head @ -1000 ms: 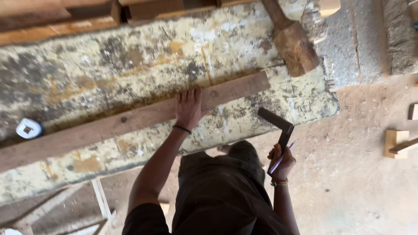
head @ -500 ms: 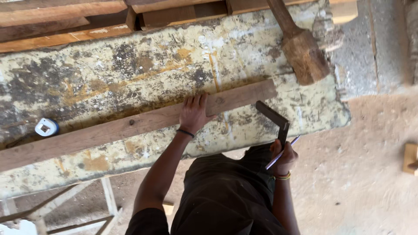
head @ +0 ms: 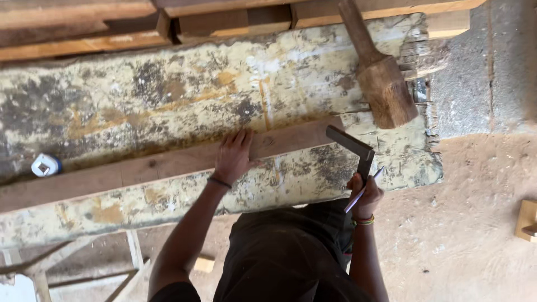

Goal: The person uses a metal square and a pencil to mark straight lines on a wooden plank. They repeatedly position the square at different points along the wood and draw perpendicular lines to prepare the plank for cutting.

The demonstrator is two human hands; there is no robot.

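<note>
a long workbench (head: pixel 168 95) with a stained, flaking pale yellow top fills most of the view, and stacked timber (head: pixel 78 28) lies along its far edge. across the bench runs a long brown wooden plank (head: pixel 140 170), flat and slightly slanted, with a dark knot near its middle and its right end near the bench's right end. the left hand (head: pixel 232 156) rests palm down on the plank with its fingers spread flat, a dark band at the wrist. a heavy wooden mallet (head: pixel 380 84) lies on the bench beyond the plank's right end, well apart from both hands. the right hand (head: pixel 364 196) is closed around a dark try square (head: pixel 355 148) and a pen (head: pixel 362 191), the square's blade reaching the plank's right end. a small white and blue tape measure (head: pixel 45 165) sits far left, just beyond the plank
</note>
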